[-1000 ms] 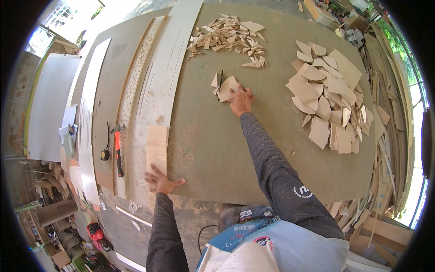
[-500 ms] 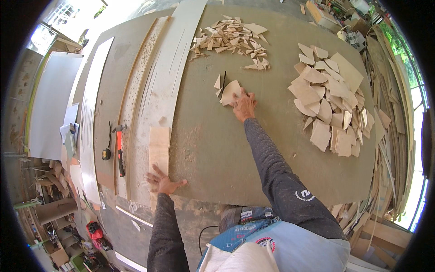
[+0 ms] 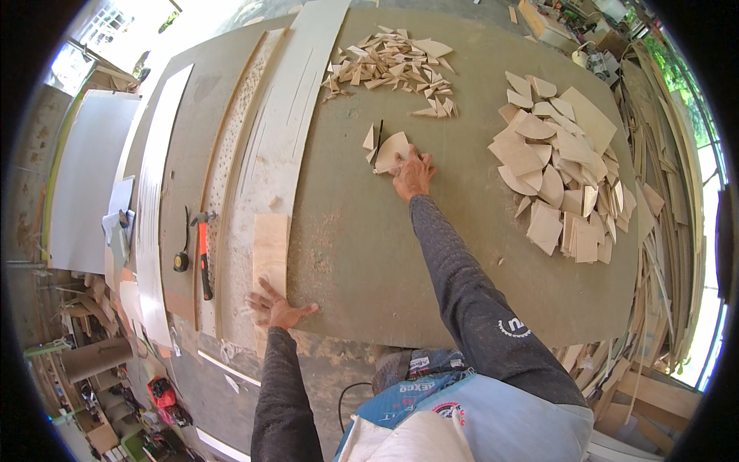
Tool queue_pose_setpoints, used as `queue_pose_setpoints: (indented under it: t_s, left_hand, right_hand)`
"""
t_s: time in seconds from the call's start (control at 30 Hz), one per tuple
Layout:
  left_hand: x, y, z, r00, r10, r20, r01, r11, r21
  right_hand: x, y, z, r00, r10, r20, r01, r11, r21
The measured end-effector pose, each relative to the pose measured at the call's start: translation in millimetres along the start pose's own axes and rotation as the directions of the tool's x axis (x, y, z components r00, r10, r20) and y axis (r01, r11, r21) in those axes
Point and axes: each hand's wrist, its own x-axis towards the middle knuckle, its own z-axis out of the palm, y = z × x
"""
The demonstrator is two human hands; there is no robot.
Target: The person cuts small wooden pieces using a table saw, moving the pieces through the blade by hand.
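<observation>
My left hand [image 3: 281, 306] lies spread on the near part of a narrow pale wooden board [image 3: 269, 242], fingers apart. Farther ahead, right of the table's middle, the fingers of my right hand [image 3: 414, 175] close on the near edge of a small thin wooden piece [image 3: 392, 148] with a curved side. The piece lies against a thin dark upright strip [image 3: 379, 135] that looks like a blade. A small wooden offcut [image 3: 369, 138] rests on the strip's left side. My right fingertips are partly hidden behind the hand.
Wooden offcuts [image 3: 385, 65] lie scattered at the far side. A heap of cut wooden pieces [image 3: 554, 154] sits to the right. On the left are a long white panel [image 3: 273, 115], a hammer [image 3: 205, 258] and a tape measure [image 3: 181, 262]. Planks [image 3: 670, 169] lean beyond the table's right edge.
My right hand has shifted slightly forward and left with the wooden piece, which has turned a little. My left hand has stayed in place.
</observation>
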Motion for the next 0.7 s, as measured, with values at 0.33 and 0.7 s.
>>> queue_pose_setpoints:
  t_s: [0.33,0.7]
  left_hand:
    - [-6,4,-5,1.000,-0.010,0.005,0.010,1.000,0.010]
    - [-3,3,-2,1.000,-0.006,-0.004,0.006,1.000,0.013]
  right_hand:
    - [9,-1,0,0.999,0.025,0.022,-0.025,0.999,-0.026]
    - [-10,3,8,0.999,0.037,-0.001,-0.037,0.999,0.013]
